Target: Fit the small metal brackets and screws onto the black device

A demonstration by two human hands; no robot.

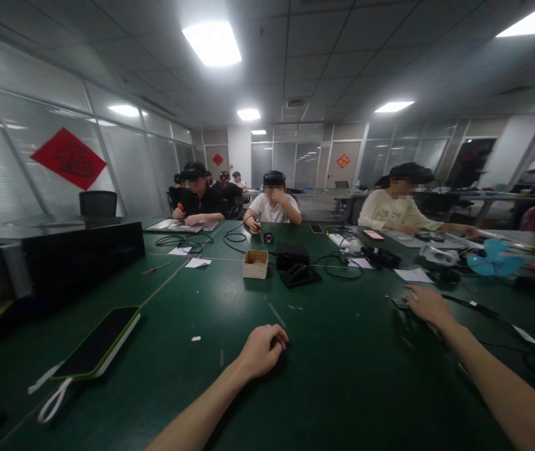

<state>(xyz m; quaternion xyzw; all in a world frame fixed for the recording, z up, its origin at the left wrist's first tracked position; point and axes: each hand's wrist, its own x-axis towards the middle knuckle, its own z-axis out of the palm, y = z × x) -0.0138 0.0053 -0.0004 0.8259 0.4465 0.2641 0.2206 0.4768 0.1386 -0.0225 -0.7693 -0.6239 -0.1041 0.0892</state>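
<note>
My left hand (264, 349) rests on the green table (333, 363) in the middle of the head view. Its fingers are loosely curled inward, and nothing shows in them. Farther right, my right hand (427, 305) reaches forward with its fingers on a small grey metallic part (399, 302). That part is mostly covered by the hand and blurred, so its kind does not show. A black cable (467, 302) runs just right of this hand. Under the right forearm, something else is partly hidden.
A phone in a green-edged case (101, 341) lies at left, by a black panel (84, 260) and a screwdriver (155, 269). Ahead are an open cardboard box (255, 265), a black stand (299, 275) and cables. Blue fan blades (493, 258) lie right. Several people sit across the table.
</note>
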